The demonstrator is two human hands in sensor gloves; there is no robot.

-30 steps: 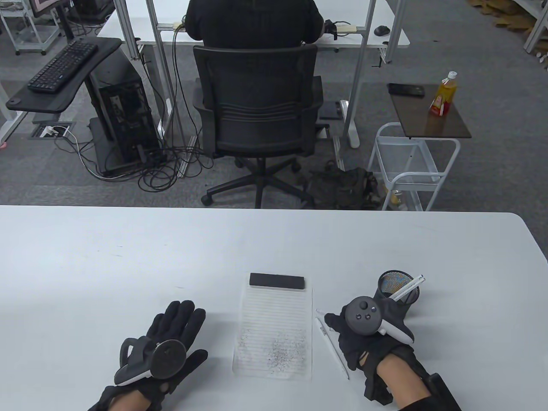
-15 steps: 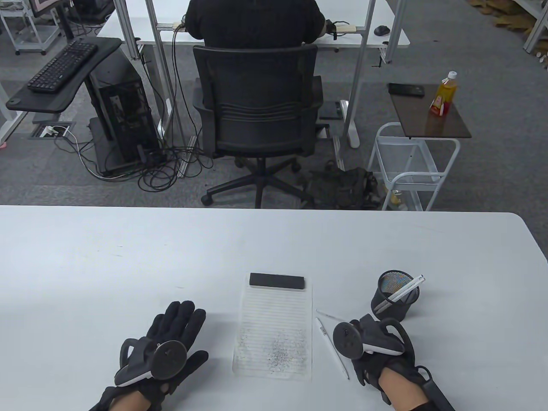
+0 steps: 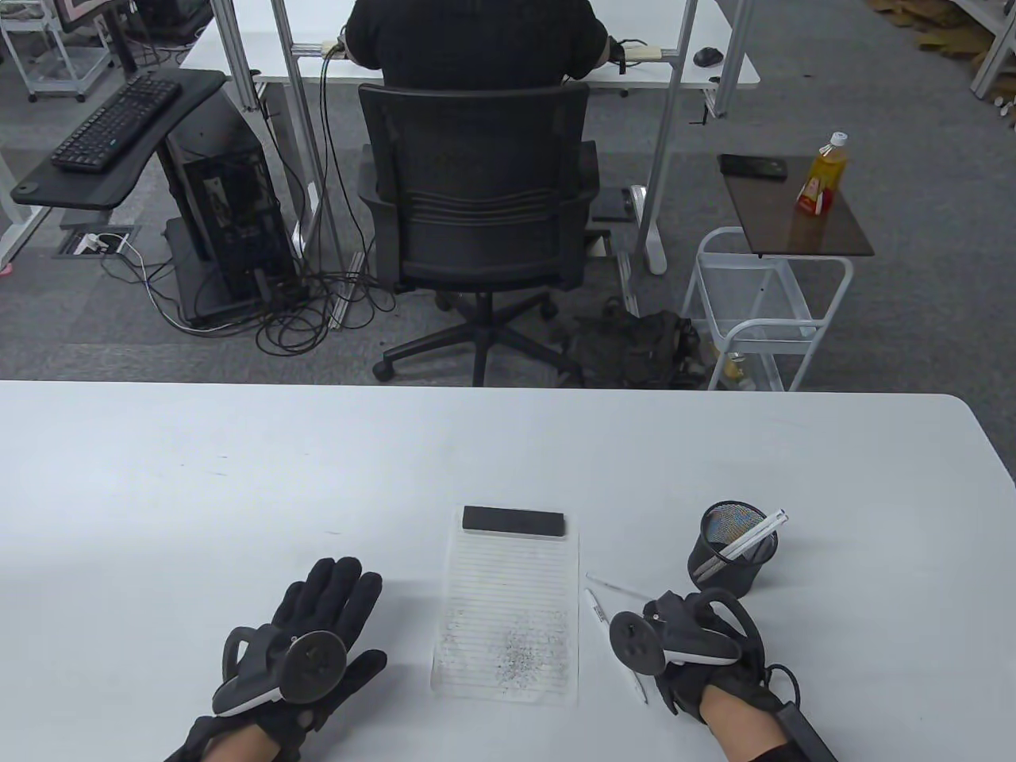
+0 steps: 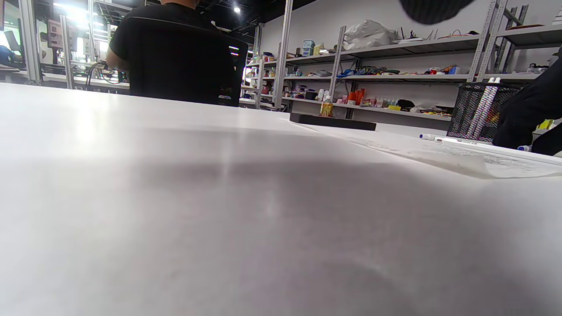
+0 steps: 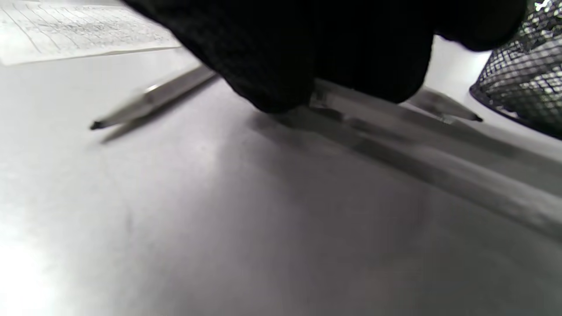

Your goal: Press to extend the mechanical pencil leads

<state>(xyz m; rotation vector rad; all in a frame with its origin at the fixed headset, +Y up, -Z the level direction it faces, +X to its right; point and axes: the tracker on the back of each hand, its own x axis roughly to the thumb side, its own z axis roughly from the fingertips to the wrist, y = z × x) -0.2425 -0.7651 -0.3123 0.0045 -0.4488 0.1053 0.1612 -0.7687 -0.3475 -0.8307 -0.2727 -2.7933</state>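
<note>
Two mechanical pencils lie right of the lined paper (image 3: 508, 611): a long white pencil (image 3: 597, 609) and a thinner pencil (image 3: 615, 586). My right hand (image 3: 675, 635) is lowered over them, its fingers hidden under the tracker in the table view. In the right wrist view, its gloved fingertips (image 5: 272, 87) close round one pencil (image 5: 347, 107) that lies on the table, tip toward the cup. The other pencil (image 5: 149, 98) lies free to the left. My left hand (image 3: 321, 619) rests flat on the table, fingers straight, holding nothing.
A black mesh pen cup (image 3: 734, 548) with white pencils stands just beyond my right hand. A black bar (image 3: 514, 521) weighs down the paper's top edge. Beyond the table, a person sits in an office chair (image 3: 476, 198), back toward me.
My right hand has come away from the pen cup, moving nearer and left, and dropped onto the pencils on the table. My left hand has not moved.
</note>
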